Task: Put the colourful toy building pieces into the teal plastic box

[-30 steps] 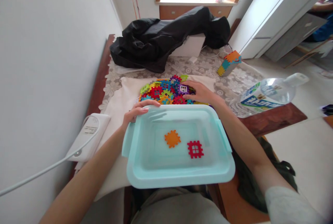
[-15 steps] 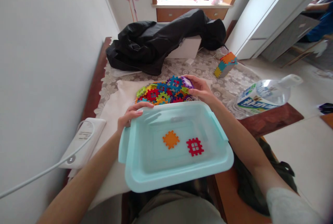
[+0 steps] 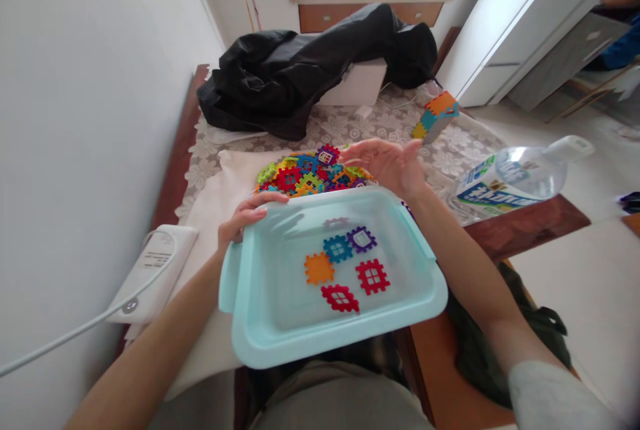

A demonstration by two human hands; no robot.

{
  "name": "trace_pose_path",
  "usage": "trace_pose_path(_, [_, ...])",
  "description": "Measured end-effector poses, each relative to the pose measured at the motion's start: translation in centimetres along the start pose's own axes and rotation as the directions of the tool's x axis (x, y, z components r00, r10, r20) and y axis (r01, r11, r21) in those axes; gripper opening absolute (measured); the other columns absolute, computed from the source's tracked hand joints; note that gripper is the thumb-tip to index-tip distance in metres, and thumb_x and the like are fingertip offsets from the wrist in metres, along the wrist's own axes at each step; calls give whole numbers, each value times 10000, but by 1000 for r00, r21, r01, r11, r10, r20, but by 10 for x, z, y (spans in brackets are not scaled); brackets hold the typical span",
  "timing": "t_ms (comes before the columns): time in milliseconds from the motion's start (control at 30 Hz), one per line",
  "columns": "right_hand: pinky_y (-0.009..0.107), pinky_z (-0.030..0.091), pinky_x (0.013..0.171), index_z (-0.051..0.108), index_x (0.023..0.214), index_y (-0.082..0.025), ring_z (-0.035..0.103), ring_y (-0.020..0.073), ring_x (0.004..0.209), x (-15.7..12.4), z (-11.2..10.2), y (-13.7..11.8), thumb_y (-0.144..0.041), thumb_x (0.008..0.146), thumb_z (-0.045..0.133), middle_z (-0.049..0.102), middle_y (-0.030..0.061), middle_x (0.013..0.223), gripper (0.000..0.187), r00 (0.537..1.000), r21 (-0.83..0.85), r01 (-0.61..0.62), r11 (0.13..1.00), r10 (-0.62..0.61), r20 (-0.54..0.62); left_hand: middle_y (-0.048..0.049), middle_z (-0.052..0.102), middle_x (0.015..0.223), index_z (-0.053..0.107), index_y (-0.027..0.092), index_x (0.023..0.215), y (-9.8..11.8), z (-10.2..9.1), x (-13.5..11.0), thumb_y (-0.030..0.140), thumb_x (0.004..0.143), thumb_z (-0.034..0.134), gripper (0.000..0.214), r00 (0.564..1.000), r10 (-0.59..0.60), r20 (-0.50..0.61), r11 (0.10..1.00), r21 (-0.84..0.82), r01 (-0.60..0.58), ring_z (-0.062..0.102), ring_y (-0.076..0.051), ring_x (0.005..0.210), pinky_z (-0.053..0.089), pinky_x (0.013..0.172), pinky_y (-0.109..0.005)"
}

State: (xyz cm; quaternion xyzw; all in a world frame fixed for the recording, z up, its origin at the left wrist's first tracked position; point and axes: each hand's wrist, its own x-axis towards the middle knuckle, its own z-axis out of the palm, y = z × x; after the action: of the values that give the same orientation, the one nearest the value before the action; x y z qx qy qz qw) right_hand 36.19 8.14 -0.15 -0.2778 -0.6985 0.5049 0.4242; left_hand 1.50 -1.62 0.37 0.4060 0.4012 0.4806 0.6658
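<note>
A pale turquoise plastic tub (image 3: 335,343) is tilted toward me, and my left hand (image 3: 247,217) grips its far left rim. Several square interlocking blocks lie inside: an orange block (image 3: 319,269), a blue block (image 3: 338,249), a purple block (image 3: 362,239), a red block (image 3: 373,276) and a second red block (image 3: 341,298) near the front. My right hand (image 3: 387,163) hovers past the far rim with fingers spread and palm showing, holding nothing. Under its fingertips, behind the tub, sits a heap of colourful blocks (image 3: 289,179), partly hidden by the tub.
Black cloth (image 3: 300,77) covers a white box at the back of the lace-covered table. A small house of joined blocks (image 3: 437,114) and a clear plastic bottle (image 3: 510,177) stand on the right. A white device (image 3: 153,270) with a cable lies at the left edge.
A blue, a purple and a second red block are now in the tub. My right hand has let go of its blocks and opened, lifting off the heap. My left hand keeps the rim.
</note>
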Motion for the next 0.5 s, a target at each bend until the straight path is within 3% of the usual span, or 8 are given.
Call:
trace_pose_path(33, [570, 475, 1275, 729, 1426, -298, 619, 357, 1467, 2, 1, 8, -1048, 879, 274, 702, 98, 1514, 1034, 999, -119, -13, 993, 8, -42, -22, 811, 1148, 812, 267, 799, -1, 1, -2, 204, 665, 877, 161, 996, 83, -22, 996, 38, -82, 722, -300, 1137, 608, 1004, -370])
trace_pose_path(100, [566, 365, 1355, 642, 1550, -333, 507, 342, 1578, 4, 2, 26, -892, 953, 522, 585, 63, 1661, 826, 999, -401, -35, 916, 21, -39, -23, 809, 1116, 788, 265, 734, -1, 4, -5, 198, 669, 866, 122, 975, 216, -49, 970, 125, -208, 717, -299, 1146, 591, 1039, -386])
trace_pose_path(167, [569, 322, 1376, 591, 1609, -318, 453, 360, 1616, 5, 2, 42, -742, 911, 734, 508, 82, 1723, 829, 997, -602, -6, 798, 47, 53, -28, 809, 1087, 782, 252, 732, 1, 10, -6, 218, 717, 827, 58, 971, 232, -57, 963, 154, -221, 723, -302, 1112, 600, 1013, -397])
trace_pose_path(200, [564, 349, 1361, 609, 1597, -291, 488, 371, 1588, 5, 2, 49, -686, 897, 776, 533, 108, 1701, 821, 993, -651, 28, 758, 52, 103, -31, 808, 1085, 787, 243, 748, 2, 13, -6, 227, 741, 809, 27, 976, 209, -64, 969, 149, -198, 727, -301, 1087, 609, 983, -392])
trace_pose_path(267, [531, 447, 1293, 694, 1506, -243, 613, 366, 1469, 6, 3, 56, -609, 939, 758, 655, 140, 1577, 678, 989, -689, 77, 721, 34, 147, -47, 808, 1124, 817, 225, 818, 5, 17, -4, 262, 784, 786, 59, 988, 140, -69, 981, 143, -129, 728, -292, 1030, 622, 919, -375])
trace_pose_path(367, [483, 553, 1158, 775, 1361, -232, 721, 336, 1298, 6, 4, 54, -582, 1008, 700, 770, 127, 1392, 504, 995, -694, 74, 717, -12, 94, -68, 802, 1201, 842, 207, 883, 4, 15, -2, 320, 806, 788, 147, 996, 63, -70, 988, 148, -52, 720, -270, 981, 623, 876, -350])
trace_pose_path(500, [424, 595, 997, 812, 1215, -230, 753, 301, 1125, 6, 6, 49, -587, 1040, 658, 809, 109, 1239, 427, 996, -663, 86, 743, -71, 51, -31, 816, 1127, 792, 248, 759, -7, 6, -5, 255, 641, 898, 159, 960, 272, -73, 948, 190, -254, 725, -283, 1055, 600, 1035, -386])
